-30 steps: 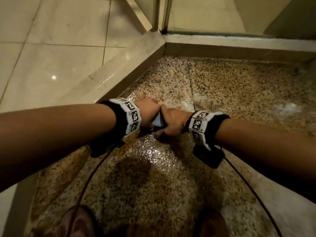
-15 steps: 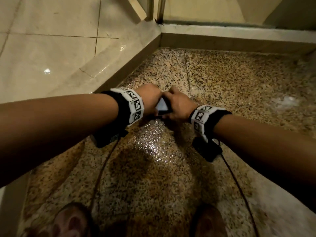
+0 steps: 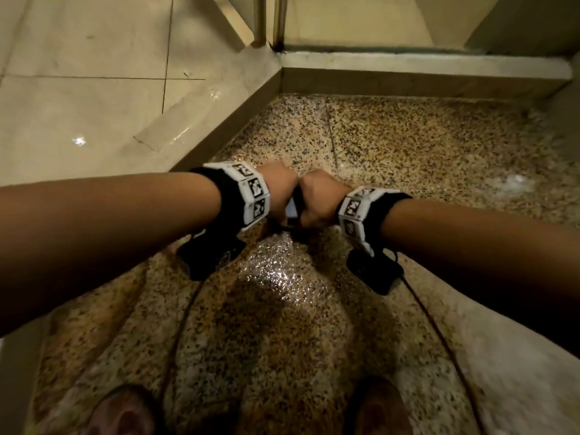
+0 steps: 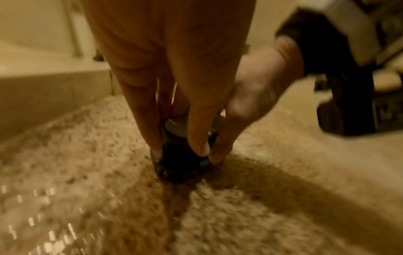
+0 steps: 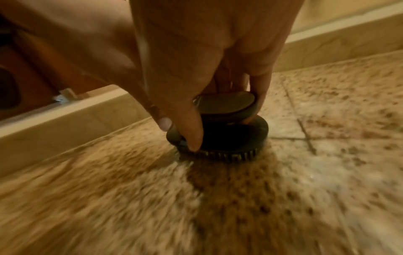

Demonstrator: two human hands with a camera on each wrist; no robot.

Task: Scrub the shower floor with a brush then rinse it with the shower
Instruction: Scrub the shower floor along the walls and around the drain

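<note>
Gripping together: left hand [image 3: 281, 186] and right hand [image 3: 317, 196] pinch the round brush [image 5: 220, 136] (bristles down) beneath their fingertips, on the speckled shower floor [image 3: 423, 146].

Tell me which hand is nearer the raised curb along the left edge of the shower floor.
Left. The left hand holds the brush on the side toward the curb; the right hand holds it on the far side, further from the curb.

shower floor [image 3: 408, 158]: speckled stone under my feet, rough-grained, wet and glossy below my wrists
brush [image 5: 220, 136]: dark matt plastic, stiff bristles
curb [image 3: 194, 120]: smooth pale glossy stone
</note>
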